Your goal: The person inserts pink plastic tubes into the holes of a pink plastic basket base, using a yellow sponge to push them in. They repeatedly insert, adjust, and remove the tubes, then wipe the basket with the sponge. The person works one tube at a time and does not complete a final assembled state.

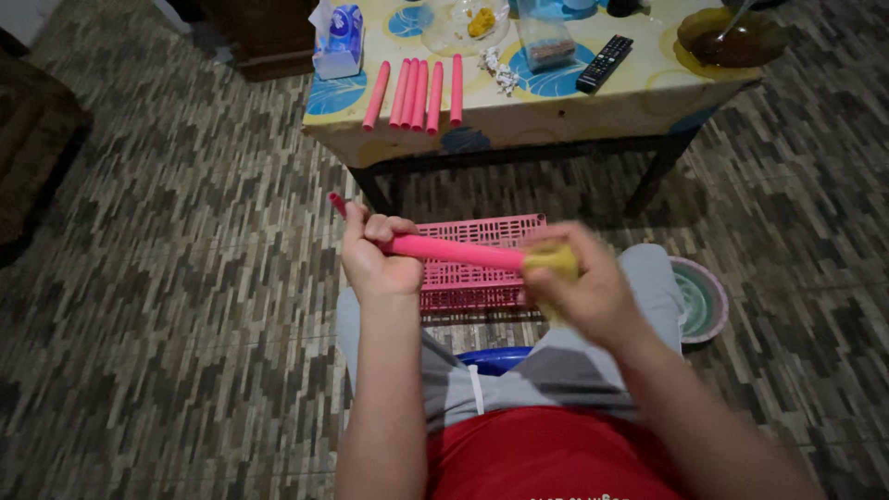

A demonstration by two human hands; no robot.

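Head view, looking down over the lap. Left hand [378, 264] fisted around a long pink tube [454, 250] near its far end, a short stub poking out beyond the knuckles. Right hand [583, 287] blurred, fingers curled over a yellowish lump [553, 260] pressed against the tube's other end; closed on it, though exact finger placement hard to tell through the blur. Tube held level, just above a pink slatted crate [477, 264] on the floor.

Probably light and fairly stiff, judging by how straight it spans between the two grips; smooth skin, likely a little slippery, so a full wrap near one end looks best. Yellowish lump seemingly soft.

Beyond the crate, a low table [593, 102] carrying five more pink tubes [417, 93] laid side by side, a tissue pack [338, 42] and a black remote [605, 63]. Right of the crate, a round bowl [704, 301] on the patterned floor.
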